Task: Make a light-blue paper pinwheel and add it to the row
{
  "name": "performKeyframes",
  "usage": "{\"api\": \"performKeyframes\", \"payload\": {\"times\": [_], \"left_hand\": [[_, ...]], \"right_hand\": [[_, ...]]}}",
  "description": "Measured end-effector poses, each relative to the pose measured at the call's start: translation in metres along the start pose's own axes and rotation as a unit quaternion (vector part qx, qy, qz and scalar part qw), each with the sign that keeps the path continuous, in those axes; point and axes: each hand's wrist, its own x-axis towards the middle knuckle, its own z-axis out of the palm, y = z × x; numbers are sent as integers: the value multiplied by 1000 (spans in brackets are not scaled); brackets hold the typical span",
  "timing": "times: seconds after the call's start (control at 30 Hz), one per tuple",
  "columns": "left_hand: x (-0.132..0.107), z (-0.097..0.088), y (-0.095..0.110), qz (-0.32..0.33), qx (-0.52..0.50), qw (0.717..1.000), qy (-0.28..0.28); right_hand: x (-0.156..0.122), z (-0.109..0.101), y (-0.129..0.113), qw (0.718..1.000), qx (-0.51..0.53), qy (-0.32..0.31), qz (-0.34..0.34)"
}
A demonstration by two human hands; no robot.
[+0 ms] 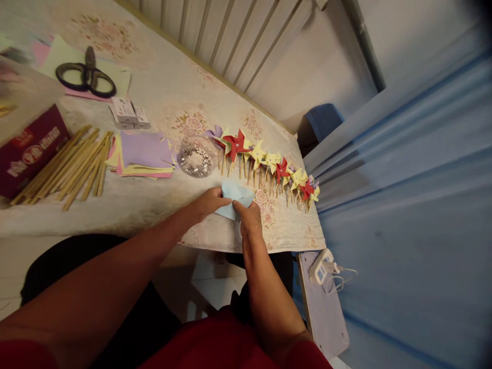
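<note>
A light blue paper square (235,197) lies partly folded on the patterned tablecloth (161,102) near the front edge. My left hand (208,201) pinches its left side, fingers closed on the paper. My right hand (249,217) presses and pinches its lower right part. Just beyond the paper runs a row of several finished paper pinwheels (269,163) in red, yellow and purple on short sticks.
A clear round dish of small pins (196,157) sits left of the pinwheels. Further left lie a stack of coloured paper squares (144,154), a bundle of wooden sticks (71,165), a maroon box (28,148), small white boxes (128,113) and black scissors (86,77). A charger (325,265) rests on a board below right.
</note>
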Motion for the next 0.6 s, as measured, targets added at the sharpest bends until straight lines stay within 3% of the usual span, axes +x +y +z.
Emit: {"api": "performKeyframes", "payload": {"times": [0.23,0.6], "left_hand": [[-1,-1,3,-15,-29,999,15],[1,-2,4,-28,-36,999,19]], "right_hand": [[-11,-5,-7,998,44,-44,-4],[-23,-7,-7,996,84,-38,10]]}}
